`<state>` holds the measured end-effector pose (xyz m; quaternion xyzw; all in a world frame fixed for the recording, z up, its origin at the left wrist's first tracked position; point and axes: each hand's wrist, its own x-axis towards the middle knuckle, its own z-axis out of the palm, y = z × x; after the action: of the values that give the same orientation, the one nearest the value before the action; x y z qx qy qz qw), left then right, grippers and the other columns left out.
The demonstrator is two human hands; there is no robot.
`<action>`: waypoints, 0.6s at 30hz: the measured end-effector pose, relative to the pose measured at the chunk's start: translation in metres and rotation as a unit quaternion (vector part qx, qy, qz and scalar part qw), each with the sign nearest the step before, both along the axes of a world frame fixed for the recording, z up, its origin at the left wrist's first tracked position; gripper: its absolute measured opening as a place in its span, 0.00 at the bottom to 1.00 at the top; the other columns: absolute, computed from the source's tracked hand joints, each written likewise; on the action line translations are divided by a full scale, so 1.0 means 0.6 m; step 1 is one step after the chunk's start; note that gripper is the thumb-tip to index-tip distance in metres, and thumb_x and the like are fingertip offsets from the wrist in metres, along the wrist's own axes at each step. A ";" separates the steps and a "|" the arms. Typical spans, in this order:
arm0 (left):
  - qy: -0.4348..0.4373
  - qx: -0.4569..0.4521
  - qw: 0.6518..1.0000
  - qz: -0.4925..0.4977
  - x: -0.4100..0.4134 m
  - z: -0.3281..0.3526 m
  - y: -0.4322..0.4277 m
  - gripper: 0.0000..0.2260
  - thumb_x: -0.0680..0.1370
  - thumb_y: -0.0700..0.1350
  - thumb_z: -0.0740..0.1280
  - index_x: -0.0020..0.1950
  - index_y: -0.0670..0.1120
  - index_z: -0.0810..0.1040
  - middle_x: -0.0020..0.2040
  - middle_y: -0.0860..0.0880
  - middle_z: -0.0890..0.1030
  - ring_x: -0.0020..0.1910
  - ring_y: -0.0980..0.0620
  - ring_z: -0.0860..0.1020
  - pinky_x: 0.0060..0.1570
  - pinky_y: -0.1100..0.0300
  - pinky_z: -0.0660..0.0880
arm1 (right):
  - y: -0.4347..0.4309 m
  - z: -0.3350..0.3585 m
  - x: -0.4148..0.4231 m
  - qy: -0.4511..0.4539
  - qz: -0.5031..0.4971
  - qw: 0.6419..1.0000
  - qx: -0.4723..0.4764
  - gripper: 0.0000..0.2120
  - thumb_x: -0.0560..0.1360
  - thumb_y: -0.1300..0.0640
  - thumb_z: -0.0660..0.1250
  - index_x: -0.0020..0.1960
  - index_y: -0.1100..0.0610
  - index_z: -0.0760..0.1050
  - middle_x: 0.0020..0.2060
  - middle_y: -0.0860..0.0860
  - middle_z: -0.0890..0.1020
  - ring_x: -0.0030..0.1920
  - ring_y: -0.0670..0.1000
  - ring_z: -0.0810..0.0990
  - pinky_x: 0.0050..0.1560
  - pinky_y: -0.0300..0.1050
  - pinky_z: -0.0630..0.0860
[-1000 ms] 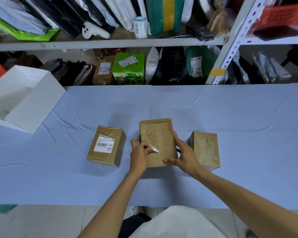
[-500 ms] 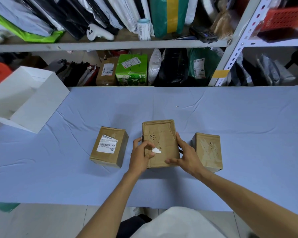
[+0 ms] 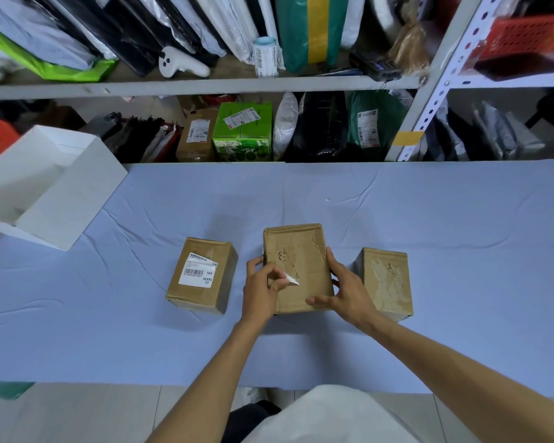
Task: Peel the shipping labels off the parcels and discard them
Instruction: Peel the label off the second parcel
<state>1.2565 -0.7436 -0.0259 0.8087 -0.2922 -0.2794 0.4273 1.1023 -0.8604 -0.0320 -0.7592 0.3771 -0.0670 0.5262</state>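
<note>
While the right hand [image 3: 349,290] grips the middle parcel [image 3: 296,266] by its right side on the blue tablecloth [image 3: 429,219], the left hand [image 3: 261,287] pinches a white label scrap [image 3: 291,279] at its top face; a labelled parcel [image 3: 202,273] sits left; a stripped parcel [image 3: 386,281] sits right.

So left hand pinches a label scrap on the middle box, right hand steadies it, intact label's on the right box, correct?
No: head view shows the intact shipping label on the left cardboard box; the right cardboard box has only residue. Rest holds.
</note>
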 end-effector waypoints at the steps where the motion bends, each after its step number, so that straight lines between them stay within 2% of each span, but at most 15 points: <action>1: 0.002 -0.001 1.000 0.002 -0.001 0.000 -0.001 0.04 0.73 0.41 0.72 0.41 0.47 0.79 0.64 0.51 0.68 0.53 0.51 0.78 0.56 0.63 0.68 | 0.000 0.000 0.000 0.001 0.000 1.000 -0.001 0.56 0.63 0.48 0.80 0.78 0.43 0.46 0.69 0.42 0.69 0.65 0.46 0.72 0.66 0.45 0.72; 7: 0.012 -0.005 1.000 0.015 -0.005 -0.004 -0.006 0.04 0.74 0.39 0.71 0.40 0.46 0.78 0.65 0.50 0.68 0.54 0.50 0.78 0.57 0.61 0.69 | 0.001 0.000 0.001 0.007 -0.002 1.000 -0.002 0.56 0.62 0.48 0.80 0.78 0.44 0.46 0.68 0.42 0.70 0.64 0.46 0.72 0.66 0.48 0.72; 12: 0.009 -0.004 1.000 0.017 -0.006 -0.002 -0.006 0.06 0.74 0.38 0.71 0.40 0.47 0.78 0.66 0.49 0.67 0.54 0.53 0.76 0.57 0.63 0.67 | 0.005 0.002 0.000 0.011 -0.001 1.000 -0.003 0.57 0.62 0.48 0.80 0.78 0.45 0.45 0.69 0.43 0.69 0.66 0.47 0.71 0.67 0.49 0.71; 18: 0.010 -0.003 1.000 0.018 -0.007 0.001 -0.006 0.07 0.74 0.38 0.70 0.39 0.47 0.77 0.67 0.48 0.67 0.59 0.51 0.75 0.58 0.62 0.67 | 0.007 0.006 0.001 0.016 0.001 1.000 -0.019 0.57 0.62 0.46 0.79 0.78 0.45 0.45 0.69 0.44 0.69 0.66 0.48 0.70 0.66 0.49 0.72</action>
<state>1.2523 -0.7474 -0.0254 0.8096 -0.2745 -0.2784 0.4378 1.1027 -0.8559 -0.0284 -0.7704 0.3834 -0.0615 0.5057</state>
